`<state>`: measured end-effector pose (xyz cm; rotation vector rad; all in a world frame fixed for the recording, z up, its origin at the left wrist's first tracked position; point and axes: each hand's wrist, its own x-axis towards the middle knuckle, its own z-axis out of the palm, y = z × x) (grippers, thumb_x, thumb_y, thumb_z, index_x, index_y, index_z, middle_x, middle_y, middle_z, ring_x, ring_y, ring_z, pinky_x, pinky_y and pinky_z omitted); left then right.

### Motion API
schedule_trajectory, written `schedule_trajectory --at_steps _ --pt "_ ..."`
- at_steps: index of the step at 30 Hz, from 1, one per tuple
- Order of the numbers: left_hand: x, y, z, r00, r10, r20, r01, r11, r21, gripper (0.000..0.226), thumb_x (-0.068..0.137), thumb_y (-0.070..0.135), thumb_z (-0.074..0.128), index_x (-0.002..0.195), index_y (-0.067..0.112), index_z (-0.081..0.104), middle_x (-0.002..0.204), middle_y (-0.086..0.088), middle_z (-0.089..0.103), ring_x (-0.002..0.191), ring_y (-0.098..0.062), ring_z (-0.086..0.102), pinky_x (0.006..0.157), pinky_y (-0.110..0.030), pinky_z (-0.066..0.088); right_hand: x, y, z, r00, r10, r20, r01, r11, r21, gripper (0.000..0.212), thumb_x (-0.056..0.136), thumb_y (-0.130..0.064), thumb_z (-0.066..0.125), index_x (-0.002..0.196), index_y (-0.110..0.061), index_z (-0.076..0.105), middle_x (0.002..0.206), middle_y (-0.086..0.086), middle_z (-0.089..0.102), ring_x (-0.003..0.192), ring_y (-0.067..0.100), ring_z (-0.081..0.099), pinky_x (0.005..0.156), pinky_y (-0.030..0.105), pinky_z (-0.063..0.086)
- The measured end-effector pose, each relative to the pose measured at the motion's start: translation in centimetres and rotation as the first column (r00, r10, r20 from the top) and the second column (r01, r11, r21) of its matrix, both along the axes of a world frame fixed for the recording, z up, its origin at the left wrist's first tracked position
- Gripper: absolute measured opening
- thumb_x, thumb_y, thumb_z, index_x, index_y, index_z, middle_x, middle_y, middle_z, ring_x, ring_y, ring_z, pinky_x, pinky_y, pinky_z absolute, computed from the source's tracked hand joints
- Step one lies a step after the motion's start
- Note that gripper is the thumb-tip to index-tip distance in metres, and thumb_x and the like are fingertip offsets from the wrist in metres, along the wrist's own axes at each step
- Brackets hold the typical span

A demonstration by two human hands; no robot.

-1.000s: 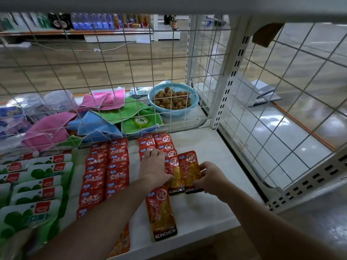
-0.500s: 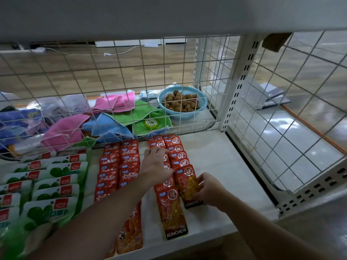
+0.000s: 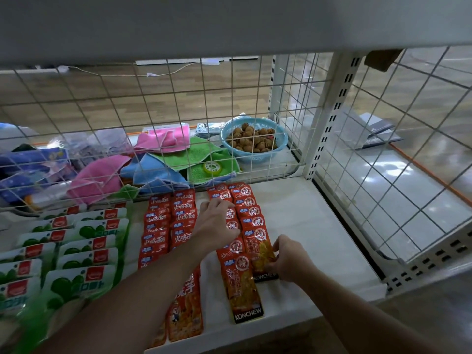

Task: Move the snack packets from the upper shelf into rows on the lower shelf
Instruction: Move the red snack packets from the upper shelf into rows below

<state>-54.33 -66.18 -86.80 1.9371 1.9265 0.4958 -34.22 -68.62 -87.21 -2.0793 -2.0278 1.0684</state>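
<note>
Orange KONCHEW snack packets lie in two overlapping rows on the white lower shelf (image 3: 314, 241). My left hand (image 3: 217, 223) rests flat on the left orange row (image 3: 241, 284), fingers spread over the packets. My right hand (image 3: 288, 259) pinches the lower right edge of the front packet of the right orange row (image 3: 258, 249). Left of these run two rows of small red packets (image 3: 168, 223), then green-and-white packets (image 3: 84, 251). The underside of the upper shelf (image 3: 229, 24) fills the top of the view; nothing on it shows.
A wire mesh back panel (image 3: 102, 118) stands behind the rows; beyond it lie coloured cloths (image 3: 163, 154) and a blue basket of brown nuts (image 3: 252, 139). A wire side panel (image 3: 398, 159) closes the right end. Larger orange packets (image 3: 184, 315) lie at the front edge.
The view dropped, so the upper shelf's underside now covers more of the top. My right hand slid the front packet up into line with its row; my left hand stayed on the left row.
</note>
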Motion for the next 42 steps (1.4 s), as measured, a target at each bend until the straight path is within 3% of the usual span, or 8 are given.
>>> schedule_trajectory --at_steps 4,8,12,17,21,25,35,42 --pt "-0.1 -0.4 0.9 1.000 -0.010 -0.007 0.010 0.999 0.041 0.066 0.083 0.039 0.072 0.141 0.021 0.047 0.141 0.003 0.043 0.136 -0.021 0.028 0.109 -0.035 0.034 -0.3 0.0 1.4 1.000 0.030 0.009 -0.030 0.998 0.052 0.050 0.083 -0.038 0.077 0.115 -0.014 0.047 0.111 0.005 0.065 0.090 0.015 0.063 0.082 0.031 0.059" --pt "0.1 -1.9 3.0 1.000 0.000 0.030 -0.005 0.990 0.143 0.065 0.084 0.041 0.073 0.140 0.020 0.049 0.141 0.001 0.046 0.136 -0.021 0.034 0.109 -0.039 0.038 -1.5 -0.3 4.8 0.998 0.012 -0.053 -0.001 0.980 0.200 0.061 0.088 -0.045 0.070 0.134 -0.011 0.048 0.124 0.006 0.064 0.099 0.014 0.063 0.069 0.020 0.049" --pt "-0.8 -4.6 4.8 0.998 -0.010 0.056 0.000 0.984 0.181 0.063 0.086 0.045 0.069 0.141 0.022 0.047 0.143 0.000 0.044 0.136 -0.021 0.037 0.112 -0.036 0.032 -2.2 -2.1 9.0 0.999 0.044 -0.001 -0.041 0.938 0.344 0.061 0.093 -0.056 0.055 0.139 -0.017 0.045 0.134 0.007 0.057 0.121 0.022 0.055 0.096 0.037 0.050" --pt "-2.2 -7.8 9.3 0.996 -0.004 -0.088 0.016 0.990 0.143 0.072 0.088 0.063 0.046 0.151 0.030 0.032 0.159 0.002 0.029 0.147 -0.022 0.022 0.119 -0.041 0.025 -2.0 -5.8 15.2 0.949 0.217 0.230 -0.299 0.852 0.430 0.060 0.104 -0.046 0.041 0.154 -0.018 0.024 0.157 0.007 0.033 0.146 0.025 0.027 0.117 0.036 0.026" --pt "-2.2 -10.9 13.9 0.992 0.003 -0.124 0.018 0.985 0.171 0.068 0.091 0.061 0.051 0.151 0.036 0.032 0.161 0.004 0.026 0.148 -0.021 0.020 0.121 -0.041 0.022 -2.4 -8.1 17.3 0.950 0.196 0.244 -0.290 0.842 0.455 0.068 0.100 -0.062 0.028 0.157 -0.030 0.013 0.165 0.002 0.019 0.153 0.024 0.010 0.123 0.039 0.010" --pt "-2.5 -14.8 18.1 0.988 0.024 -0.150 0.008 0.977 0.212 0.067 0.089 0.064 0.050 0.149 0.040 0.034 0.161 0.005 0.025 0.149 -0.021 0.019 0.120 -0.043 0.023 -2.7 -10.9 20.1 0.943 0.194 0.269 -0.309 0.810 0.499 0.079 0.089 -0.072 0.008 0.156 -0.032 0.017 0.164 0.002 0.023 0.152 0.026 0.014 0.124 0.043 0.016" --pt "-3.6 -22.6 27.4 0.984 -0.007 -0.178 0.056 0.960 0.275 0.064 0.095 0.063 0.045 0.151 0.036 0.032 0.162 0.006 0.023 0.150 -0.020 0.013 0.121 -0.044 0.016 -2.0 -17.6 29.0 0.944 0.149 0.294 -0.308 0.717 0.626 0.071 0.096 -0.068 0.020 0.155 -0.029 0.026 0.159 0.001 0.034 0.146 0.023 0.025 0.121 0.040 0.021" --pt "-3.1 -27.0 32.8 0.977 -0.013 -0.211 0.091 0.926 0.368 0.064 0.093 0.062 0.047 0.150 0.038 0.032 0.157 0.008 0.029 0.145 -0.018 0.021 0.117 -0.041 0.027 -2.1 -21.6 35.7 0.945 0.167 0.280 -0.321 0.624 0.712 0.067 0.099 -0.063 0.026 0.155 -0.027 0.026 0.157 0.001 0.034 0.146 0.021 0.023 0.119 0.036 0.020"
